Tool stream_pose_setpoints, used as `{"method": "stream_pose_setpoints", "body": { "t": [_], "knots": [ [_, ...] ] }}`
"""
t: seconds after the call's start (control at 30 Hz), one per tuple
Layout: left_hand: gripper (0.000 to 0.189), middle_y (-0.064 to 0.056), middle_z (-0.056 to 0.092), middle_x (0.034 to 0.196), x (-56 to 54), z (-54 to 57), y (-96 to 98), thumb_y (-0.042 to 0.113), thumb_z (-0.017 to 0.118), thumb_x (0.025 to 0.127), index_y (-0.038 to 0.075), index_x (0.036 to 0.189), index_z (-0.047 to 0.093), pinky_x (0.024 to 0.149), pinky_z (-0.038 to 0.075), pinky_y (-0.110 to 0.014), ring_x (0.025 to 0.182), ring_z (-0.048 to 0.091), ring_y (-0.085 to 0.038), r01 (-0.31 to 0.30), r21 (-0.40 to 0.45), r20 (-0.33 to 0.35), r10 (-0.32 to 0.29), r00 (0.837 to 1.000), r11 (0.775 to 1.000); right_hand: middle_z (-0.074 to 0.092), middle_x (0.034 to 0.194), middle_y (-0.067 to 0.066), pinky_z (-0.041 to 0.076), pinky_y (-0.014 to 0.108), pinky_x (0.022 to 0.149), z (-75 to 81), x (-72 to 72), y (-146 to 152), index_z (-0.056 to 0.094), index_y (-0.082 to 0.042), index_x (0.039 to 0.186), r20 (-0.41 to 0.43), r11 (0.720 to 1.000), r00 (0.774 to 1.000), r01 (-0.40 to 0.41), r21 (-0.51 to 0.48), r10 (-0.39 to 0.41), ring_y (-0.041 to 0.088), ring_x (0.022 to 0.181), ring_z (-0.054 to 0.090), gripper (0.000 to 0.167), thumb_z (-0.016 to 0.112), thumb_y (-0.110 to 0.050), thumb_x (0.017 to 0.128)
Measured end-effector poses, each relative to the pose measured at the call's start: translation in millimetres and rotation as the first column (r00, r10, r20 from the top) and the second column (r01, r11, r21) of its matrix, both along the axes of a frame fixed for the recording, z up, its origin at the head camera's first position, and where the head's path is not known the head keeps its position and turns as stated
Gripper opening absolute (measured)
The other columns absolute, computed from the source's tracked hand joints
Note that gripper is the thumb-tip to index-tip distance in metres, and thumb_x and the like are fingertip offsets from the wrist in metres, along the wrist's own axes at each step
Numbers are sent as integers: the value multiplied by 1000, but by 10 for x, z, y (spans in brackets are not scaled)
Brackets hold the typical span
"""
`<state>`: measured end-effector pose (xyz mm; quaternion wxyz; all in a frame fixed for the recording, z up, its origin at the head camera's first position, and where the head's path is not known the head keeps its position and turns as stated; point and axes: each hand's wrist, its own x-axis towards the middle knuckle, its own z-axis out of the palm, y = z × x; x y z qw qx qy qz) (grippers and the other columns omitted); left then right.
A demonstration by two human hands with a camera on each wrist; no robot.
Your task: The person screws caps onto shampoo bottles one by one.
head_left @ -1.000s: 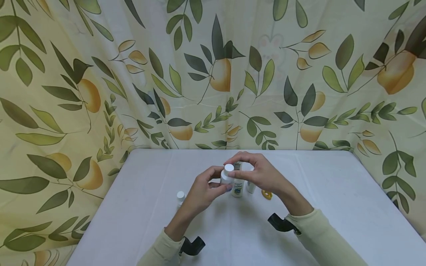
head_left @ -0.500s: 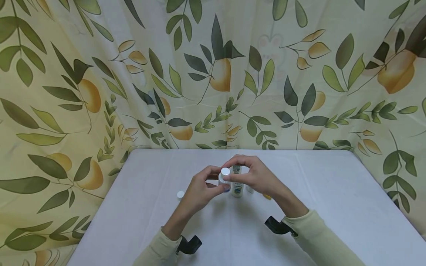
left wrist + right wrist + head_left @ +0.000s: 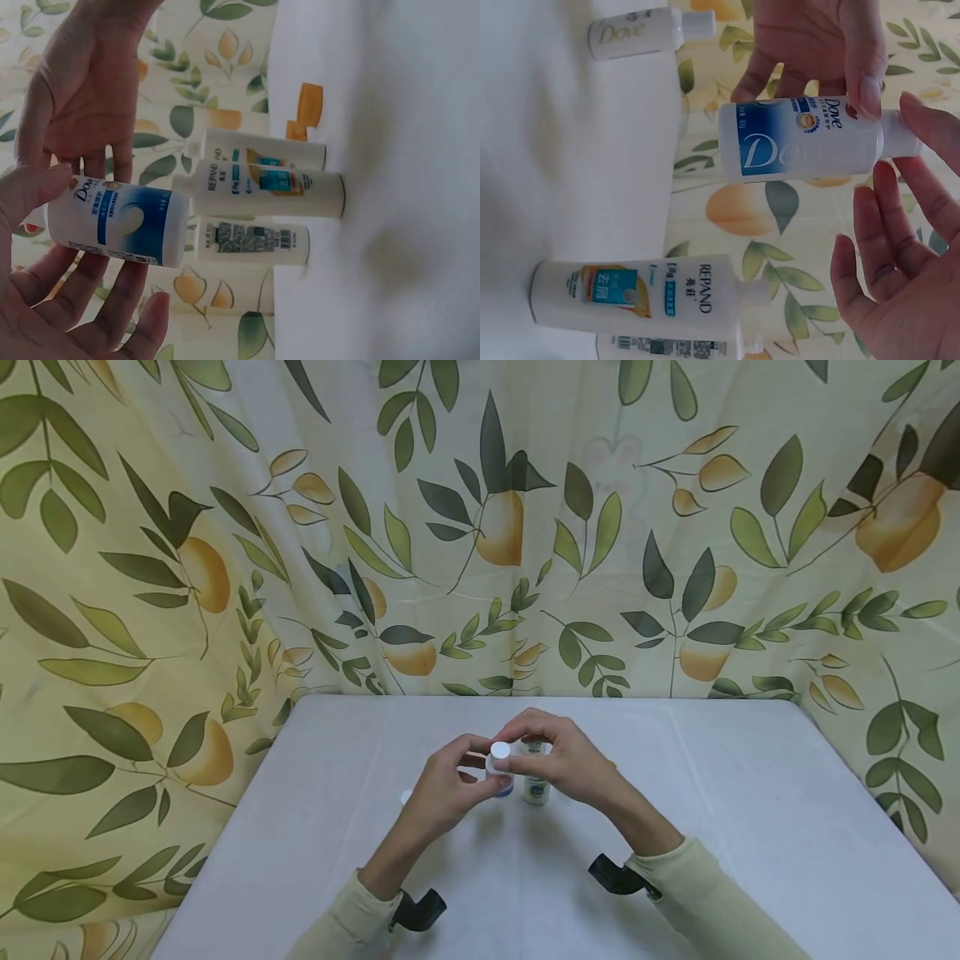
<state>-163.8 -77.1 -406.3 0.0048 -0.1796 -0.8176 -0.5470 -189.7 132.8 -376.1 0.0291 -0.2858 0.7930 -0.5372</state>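
My left hand (image 3: 444, 783) holds a small white-and-blue Dove bottle (image 3: 802, 139) by its body, above the table. With thumb and fingertips, my right hand (image 3: 558, 758) pinches the white bottle cap (image 3: 898, 135) at its top. In the left wrist view the bottle (image 3: 124, 221) lies sideways across the picture, its Dove label facing the camera. Just behind the hands stands a white REPAND bottle (image 3: 536, 790) with an uncapped-looking narrow neck. Beside it are another similar bottle (image 3: 307, 154) and one with a barcode label (image 3: 255, 240).
A second Dove bottle (image 3: 634, 34), white with a white cap, stands at the left, mostly behind the left forearm in the head view. An orange flip-top cap (image 3: 307, 106) lies on the white-covered table (image 3: 750, 827). A leaf-and-fruit patterned curtain (image 3: 480, 610) hangs behind.
Both hands have shifted a little left and nearer the body with the Dove bottle. The right hand and wrist now nearly hide the orange cap in the head view.
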Motion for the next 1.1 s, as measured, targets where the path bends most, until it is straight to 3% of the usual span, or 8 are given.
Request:
{"method": "stream_pose_setpoints", "body": {
  "t": [0.17,0.43,0.57,0.83,1.1],
  "knots": [
    [38,3,67,117,-12,2,-58,31,82,86,17,119,67,93,57,-45,105,66,-20,4,-40,-25,-5,1000,999,67,110,-6,46,49,100,-21,10,-40,76,-28,105,10,1000,1000,19,10,-19,18,112,58,21,83,-30,86],
    [37,3,68,114,-38,-13,-150,27,82,86,15,118,67,95,54,-54,105,66,-25,32,-62,-36,-35,999,998,66,110,-8,49,49,100,-47,15,-90,75,-26,107,21,999,1000,5,46,-6,18,111,59,22,82,-31,87],
    [37,5,69,113,-42,-20,-206,25,83,85,15,117,67,96,54,-53,104,67,-21,50,-95,-48,-55,997,994,66,109,-7,49,53,99,-65,21,-124,75,-27,105,18,999,1000,4,39,-4,18,109,60,20,83,-30,86],
    [40,8,69,114,-59,-65,-333,24,84,85,16,119,65,99,54,-47,105,66,-13,101,-148,-43,-108,993,984,65,107,-5,50,49,99,-120,42,-200,75,-25,103,29,1000,999,-17,9,17,21,108,62,19,84,-27,86],
    [39,7,68,113,-105,-110,-436,15,85,84,14,118,65,97,56,-42,103,67,-11,151,-214,-116,-178,977,965,65,107,-4,50,50,99,-199,40,-275,75,-26,103,41,1000,999,-11,17,11,23,106,63,20,83,-30,86]
  ]
}}
